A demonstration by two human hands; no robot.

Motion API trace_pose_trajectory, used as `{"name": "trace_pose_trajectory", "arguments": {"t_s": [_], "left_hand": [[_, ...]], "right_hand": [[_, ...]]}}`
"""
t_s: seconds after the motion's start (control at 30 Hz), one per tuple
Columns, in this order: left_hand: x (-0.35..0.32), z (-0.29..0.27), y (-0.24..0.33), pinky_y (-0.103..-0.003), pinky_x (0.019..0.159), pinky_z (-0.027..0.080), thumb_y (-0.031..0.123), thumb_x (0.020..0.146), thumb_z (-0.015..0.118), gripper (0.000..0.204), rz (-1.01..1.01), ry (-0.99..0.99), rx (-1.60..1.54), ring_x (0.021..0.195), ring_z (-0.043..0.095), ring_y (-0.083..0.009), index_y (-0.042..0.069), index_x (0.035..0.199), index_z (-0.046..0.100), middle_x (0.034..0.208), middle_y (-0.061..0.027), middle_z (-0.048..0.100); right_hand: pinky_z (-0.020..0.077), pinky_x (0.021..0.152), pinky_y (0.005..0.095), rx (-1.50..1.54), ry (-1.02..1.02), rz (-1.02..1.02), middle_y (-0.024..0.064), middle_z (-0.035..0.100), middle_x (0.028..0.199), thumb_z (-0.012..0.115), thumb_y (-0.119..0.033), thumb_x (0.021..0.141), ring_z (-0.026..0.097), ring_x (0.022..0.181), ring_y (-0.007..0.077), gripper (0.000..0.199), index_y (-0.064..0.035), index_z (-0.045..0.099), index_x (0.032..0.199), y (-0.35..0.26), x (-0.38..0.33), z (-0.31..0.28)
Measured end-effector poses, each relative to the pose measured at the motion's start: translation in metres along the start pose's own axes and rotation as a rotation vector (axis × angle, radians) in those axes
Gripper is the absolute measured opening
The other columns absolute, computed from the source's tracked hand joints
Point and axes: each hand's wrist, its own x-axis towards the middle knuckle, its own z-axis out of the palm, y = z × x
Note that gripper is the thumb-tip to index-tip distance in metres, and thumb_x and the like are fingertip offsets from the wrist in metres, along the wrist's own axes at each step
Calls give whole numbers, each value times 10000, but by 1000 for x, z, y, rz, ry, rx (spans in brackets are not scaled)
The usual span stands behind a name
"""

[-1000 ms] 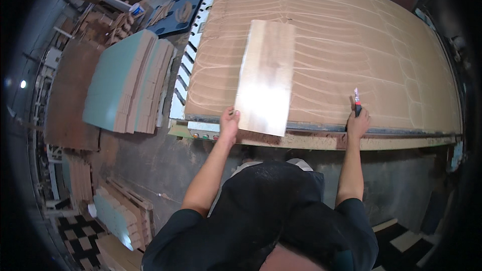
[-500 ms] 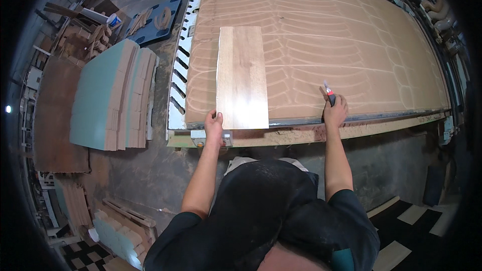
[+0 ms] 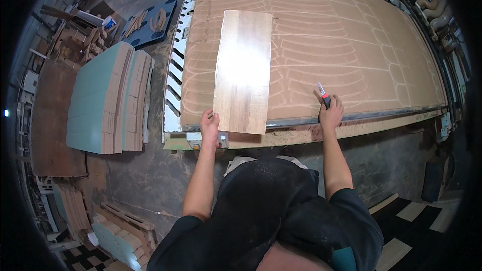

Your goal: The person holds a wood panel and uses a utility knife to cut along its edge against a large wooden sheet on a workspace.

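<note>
A long rectangular wood-grain board [image 3: 243, 70] lies over the left part of a wide worktable, its near end reaching past the table's front edge. My left hand [image 3: 210, 124] grips the board's near left corner, thumb on top; the fingers beneath are partly hidden. Bright light glares off the upper half of the board. To the right, my right hand [image 3: 331, 112] is closed round a utility knife [image 3: 325, 99] with a red and black handle, its blade end pointing up and away from me. The knife is apart from the board, over the tabletop's front area.
The brown worktable top [image 3: 321, 65] carries curved routed grooves. A slotted white strip [image 3: 173, 78] runs down its left side. On the floor at left stands a stack of green-faced panels [image 3: 95, 103]; behind it is a blue pallet [image 3: 160, 29] with curved offcuts.
The board's far end has risen and swung slightly right, and the glare has shifted up its face. My left hand still holds its corner; the right hand with the knife has barely moved.
</note>
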Motion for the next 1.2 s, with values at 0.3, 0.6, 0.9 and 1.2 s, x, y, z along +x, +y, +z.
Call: {"name": "trace_pose_trajectory", "arguments": {"t_s": [0.3,0.6,0.9,1.2], "left_hand": [[-4,5,-3,-372,1021,576,129,1145,676,362,21,8,-95,1149,728,-212,38,1478,566,1272,-192,777],[-3,11,-2,-375,1031,573,113,1142,676,333,20,-1,-112,1164,725,-212,37,1453,581,1282,-185,775],[-5,9,-7,-420,1054,567,161,1130,713,413,22,-5,-100,1189,713,-235,40,1490,550,1307,-173,755],[-9,19,0,-358,999,581,93,1131,689,310,-35,74,-40,1109,735,-201,17,1417,598,1242,-166,789]], "right_hand": [[435,1212,543,-10,7,-4,135,695,1456,799,-175,883,605,1413,378,421,-132,732,1297,-1,-1,-3],[437,1208,546,-13,29,-5,134,699,1446,801,-173,872,614,1403,375,425,-136,730,1289,0,-1,-1],[436,1207,550,13,35,-2,135,693,1455,811,-157,858,608,1403,385,442,-147,723,1291,0,-2,-1],[435,1210,550,4,30,-5,135,693,1456,810,-149,856,608,1404,384,446,-129,718,1292,0,-3,0]]}}
